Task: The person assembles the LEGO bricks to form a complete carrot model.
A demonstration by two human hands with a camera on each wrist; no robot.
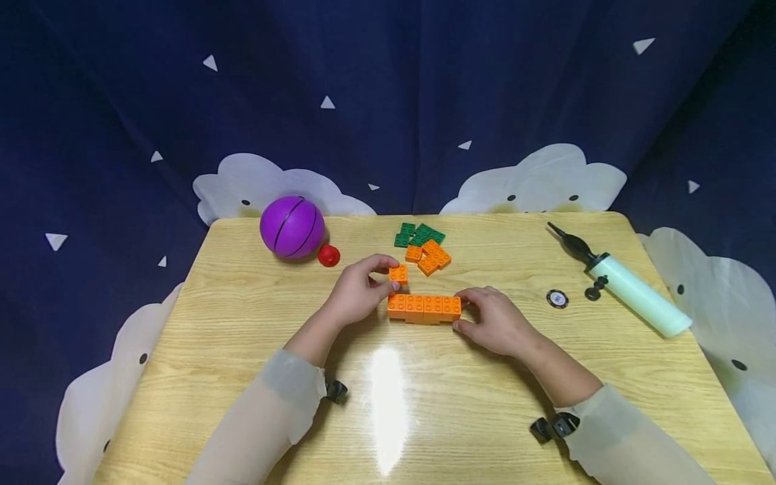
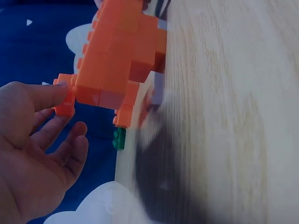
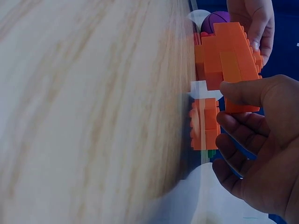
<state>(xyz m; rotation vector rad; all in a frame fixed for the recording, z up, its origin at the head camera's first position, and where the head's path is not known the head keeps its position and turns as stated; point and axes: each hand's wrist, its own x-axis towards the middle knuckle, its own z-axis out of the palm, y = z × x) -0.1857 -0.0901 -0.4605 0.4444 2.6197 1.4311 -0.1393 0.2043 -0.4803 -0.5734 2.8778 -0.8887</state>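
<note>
A long orange brick block (image 1: 424, 309) lies on the wooden table (image 1: 242, 323), also seen close up as the orange block (image 2: 117, 56) (image 3: 231, 56). My left hand (image 1: 364, 289) pinches a small orange brick (image 1: 398, 274) (image 2: 65, 100) just above the block's left end. My right hand (image 1: 491, 320) grips the block's right end between thumb (image 3: 252, 91) and curled fingers. A pile of loose orange bricks (image 1: 429, 256) and green plates (image 1: 418, 234) sits behind the block.
A purple ball (image 1: 292, 227) and a red cap (image 1: 329, 255) lie at the back left. An air pump (image 1: 627, 283), a small black part (image 1: 594, 290) and a round disc (image 1: 557, 298) lie on the right. Dark blue cloth hangs behind.
</note>
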